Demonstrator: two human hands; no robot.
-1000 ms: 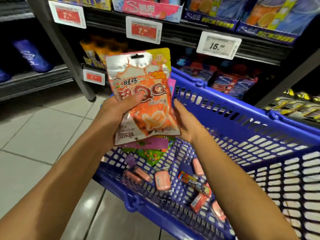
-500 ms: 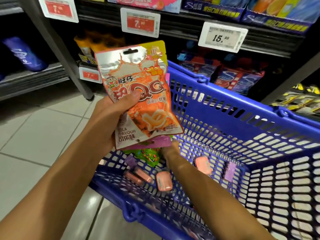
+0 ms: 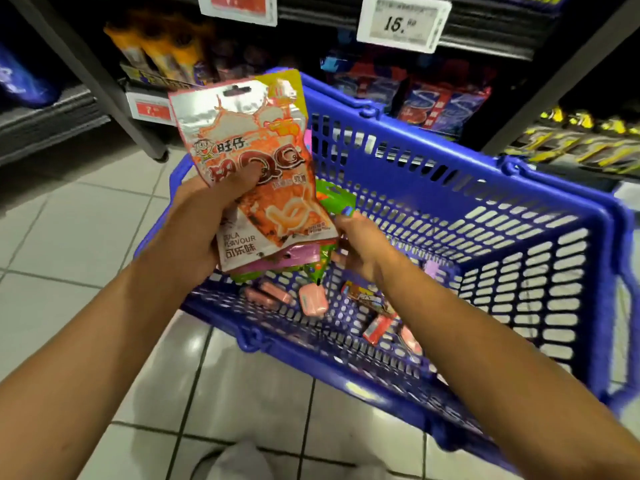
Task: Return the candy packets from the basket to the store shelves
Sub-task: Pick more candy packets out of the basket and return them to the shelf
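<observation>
A blue plastic shopping basket with slotted walls fills the middle, its right corner cut off by the frame edge. Beyond the basket's far rim stand dark metal store shelves, their goods mostly lost in shadow; a white price tag hangs above it. Over the basket's left rim my left hand grips a stack of candy packets, thumb pressed on the front one, an orange and silver foil pouch. Pink and yellow packets behind it show only as edges. Just right of that stack, inside the basket, my right hand pinches a green packet, largely hidden by the pouch. On the basket floor lie small pink tins and blurred wrapped sweets, partly covered by my right forearm.
</observation>
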